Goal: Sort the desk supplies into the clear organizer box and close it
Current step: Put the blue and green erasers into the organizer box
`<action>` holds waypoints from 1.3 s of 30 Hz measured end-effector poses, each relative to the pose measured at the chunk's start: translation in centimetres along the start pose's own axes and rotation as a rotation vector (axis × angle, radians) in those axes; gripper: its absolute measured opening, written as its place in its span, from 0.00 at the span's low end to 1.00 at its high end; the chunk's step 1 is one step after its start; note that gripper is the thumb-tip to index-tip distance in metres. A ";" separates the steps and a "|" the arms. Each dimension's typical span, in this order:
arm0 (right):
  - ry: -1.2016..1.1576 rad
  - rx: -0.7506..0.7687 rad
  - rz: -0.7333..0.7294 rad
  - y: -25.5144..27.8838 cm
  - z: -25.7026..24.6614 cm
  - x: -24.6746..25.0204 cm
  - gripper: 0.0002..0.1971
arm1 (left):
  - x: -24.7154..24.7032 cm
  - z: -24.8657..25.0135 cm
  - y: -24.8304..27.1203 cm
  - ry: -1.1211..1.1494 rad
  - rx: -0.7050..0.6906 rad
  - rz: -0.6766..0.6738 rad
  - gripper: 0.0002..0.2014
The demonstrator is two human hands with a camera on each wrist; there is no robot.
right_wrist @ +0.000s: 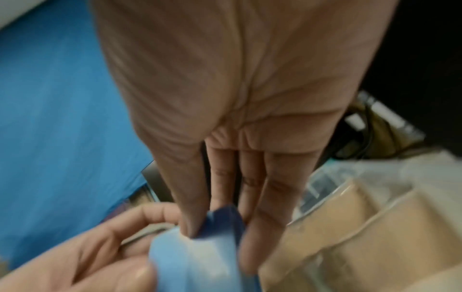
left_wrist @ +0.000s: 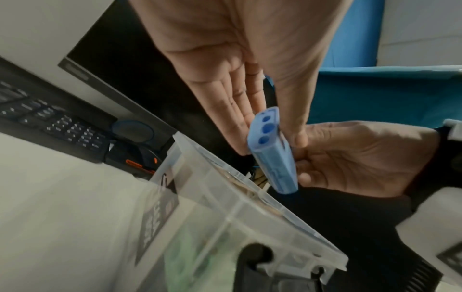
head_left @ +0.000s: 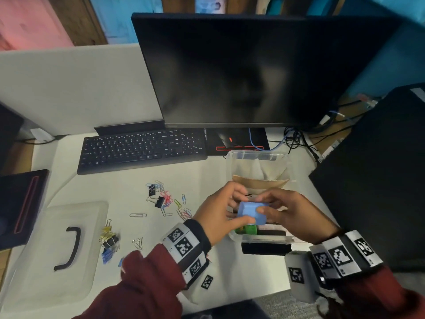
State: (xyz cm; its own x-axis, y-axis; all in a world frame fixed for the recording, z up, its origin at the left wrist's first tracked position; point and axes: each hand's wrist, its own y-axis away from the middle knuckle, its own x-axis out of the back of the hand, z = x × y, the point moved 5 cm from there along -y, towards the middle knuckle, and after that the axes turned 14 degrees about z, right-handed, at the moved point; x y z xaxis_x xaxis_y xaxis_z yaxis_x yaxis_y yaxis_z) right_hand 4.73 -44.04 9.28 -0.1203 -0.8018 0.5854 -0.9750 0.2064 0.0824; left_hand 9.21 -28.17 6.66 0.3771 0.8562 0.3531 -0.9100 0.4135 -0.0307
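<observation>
While both hands share one item, left hand (head_left: 216,211) and right hand (head_left: 284,209) each pinch the blue sharpener (head_left: 252,212) | held just above the clear organizer box (head_left: 257,155), likely for placing; lid (head_left: 57,247) lies apart on the surface (head_left: 128,187); paper clips (head_left: 169,203) unsorted

This is an office cubicle workstation. A dark monitor (head_left: 253,70) stands above a black keyboard (head_left: 140,149) on a white counter (head_left: 110,187), with a grey partition panel (head_left: 76,86) behind and a tangle of cables (head_left: 296,139) beside it. Loose paper clips (head_left: 170,203) and binder clips (head_left: 110,241) lie scattered on the counter.
</observation>
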 end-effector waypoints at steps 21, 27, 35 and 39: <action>0.482 -0.068 -0.082 0.7 6.3 -0.8 0.07 | -1.3 -3.0 1.7 -0.423 -0.258 -0.126 0.26; 0.622 -0.105 -0.135 -0.8 5.8 -1.6 0.08 | -1.4 -3.2 1.8 -0.441 -0.263 -0.167 0.23; 0.662 -0.175 -0.246 -0.3 5.1 -2.8 0.18 | -1.4 -3.7 1.7 -0.542 -0.265 -0.267 0.25; 0.524 -0.123 -0.207 -0.2 4.0 -2.1 0.17 | -1.6 -3.9 1.7 -0.518 -0.278 -0.255 0.25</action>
State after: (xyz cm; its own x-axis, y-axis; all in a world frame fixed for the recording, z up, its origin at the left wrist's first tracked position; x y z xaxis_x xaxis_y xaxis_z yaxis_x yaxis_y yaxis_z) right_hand 4.45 -44.64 4.81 0.2101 -0.4539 0.8659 -0.9357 0.1635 0.3127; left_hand 7.72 -27.62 2.39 0.3801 0.4887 0.7853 -0.6978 0.7088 -0.1033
